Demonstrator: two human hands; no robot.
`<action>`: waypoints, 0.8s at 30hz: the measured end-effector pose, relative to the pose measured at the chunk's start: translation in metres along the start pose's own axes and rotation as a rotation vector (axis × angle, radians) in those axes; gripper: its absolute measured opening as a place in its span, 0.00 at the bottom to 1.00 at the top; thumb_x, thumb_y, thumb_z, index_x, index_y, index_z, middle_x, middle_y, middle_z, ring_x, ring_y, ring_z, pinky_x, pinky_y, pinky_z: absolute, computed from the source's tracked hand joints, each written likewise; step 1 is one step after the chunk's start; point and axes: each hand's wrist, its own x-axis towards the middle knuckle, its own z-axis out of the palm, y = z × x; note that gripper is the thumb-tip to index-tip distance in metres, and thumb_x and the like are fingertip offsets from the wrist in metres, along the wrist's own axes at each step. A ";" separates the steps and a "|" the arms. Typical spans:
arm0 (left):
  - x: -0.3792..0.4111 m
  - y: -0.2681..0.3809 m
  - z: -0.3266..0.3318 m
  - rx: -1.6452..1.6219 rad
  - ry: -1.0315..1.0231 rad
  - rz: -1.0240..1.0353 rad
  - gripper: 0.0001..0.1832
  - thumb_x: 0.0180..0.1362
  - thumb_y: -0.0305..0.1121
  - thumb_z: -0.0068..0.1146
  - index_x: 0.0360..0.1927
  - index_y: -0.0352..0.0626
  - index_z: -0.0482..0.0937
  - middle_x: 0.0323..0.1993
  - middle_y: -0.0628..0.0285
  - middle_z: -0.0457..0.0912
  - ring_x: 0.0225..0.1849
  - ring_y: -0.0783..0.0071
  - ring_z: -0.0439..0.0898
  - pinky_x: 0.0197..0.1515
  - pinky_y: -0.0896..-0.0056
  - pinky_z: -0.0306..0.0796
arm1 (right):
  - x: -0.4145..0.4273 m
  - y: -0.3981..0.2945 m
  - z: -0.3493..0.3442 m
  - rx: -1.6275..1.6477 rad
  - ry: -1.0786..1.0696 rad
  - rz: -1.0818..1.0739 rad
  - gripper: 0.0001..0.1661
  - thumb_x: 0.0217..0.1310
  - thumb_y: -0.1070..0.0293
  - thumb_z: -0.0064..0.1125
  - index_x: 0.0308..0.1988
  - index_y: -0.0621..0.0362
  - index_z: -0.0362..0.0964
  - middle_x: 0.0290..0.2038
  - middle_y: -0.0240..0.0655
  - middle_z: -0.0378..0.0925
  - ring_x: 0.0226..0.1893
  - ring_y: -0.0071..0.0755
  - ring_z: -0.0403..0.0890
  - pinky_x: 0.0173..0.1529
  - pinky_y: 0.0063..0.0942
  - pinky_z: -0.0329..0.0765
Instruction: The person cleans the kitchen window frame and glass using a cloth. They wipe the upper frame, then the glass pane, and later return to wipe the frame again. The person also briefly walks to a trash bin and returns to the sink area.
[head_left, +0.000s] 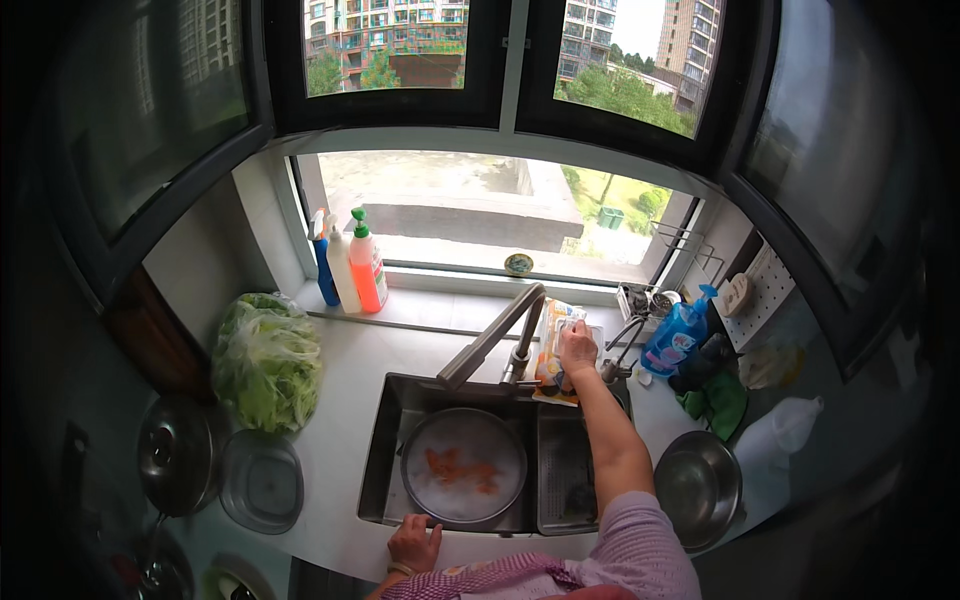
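Note:
My right hand (578, 348) reaches past the faucet (491, 339) to the back of the counter. Its fingers are at a printed plastic package (553, 367) and a clear plastic box (597, 333); whether they grip either is unclear. My left hand (416, 541) rests at the front edge of the steel sink (375, 450), holding nothing, thumb apart from the fingers. Inside the sink's left bowl sits a round metal basin (463, 514) of cloudy, sudsy water. Something orange (461, 472), perhaps a cloth, lies in that water. A perforated steel tray (562, 457) sits over the right bowl, partly behind my forearm.
A bag of leafy greens (268, 367) and a clear plastic container (262, 484) stand left of the sink. Several bottles (366, 274) line the sill. On the right are a blue pump bottle (673, 337), a green cloth (721, 401), a steel bowl (697, 487) and a white jug (776, 435).

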 end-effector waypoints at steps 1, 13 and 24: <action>0.001 0.000 0.001 0.002 0.015 0.013 0.15 0.54 0.43 0.60 0.40 0.47 0.76 0.38 0.60 0.77 0.37 0.56 0.80 0.37 0.58 0.74 | 0.001 0.004 0.002 -0.032 0.010 -0.008 0.04 0.51 0.70 0.56 0.29 0.56 0.76 0.49 0.42 0.71 0.48 0.45 0.74 0.46 0.38 0.77; 0.000 -0.001 0.000 -0.029 -0.001 0.005 0.15 0.55 0.43 0.58 0.40 0.45 0.75 0.39 0.57 0.76 0.38 0.55 0.79 0.39 0.56 0.73 | 0.009 -0.014 0.010 -0.145 -0.155 0.085 0.11 0.58 0.71 0.48 0.32 0.58 0.78 0.39 0.43 0.76 0.36 0.45 0.83 0.38 0.37 0.81; 0.000 -0.001 -0.002 -0.047 0.002 0.003 0.16 0.56 0.43 0.58 0.42 0.45 0.74 0.39 0.57 0.76 0.37 0.55 0.80 0.38 0.58 0.74 | 0.015 -0.025 -0.008 -0.158 -0.143 0.112 0.09 0.57 0.71 0.50 0.31 0.57 0.79 0.35 0.40 0.80 0.34 0.43 0.84 0.37 0.36 0.81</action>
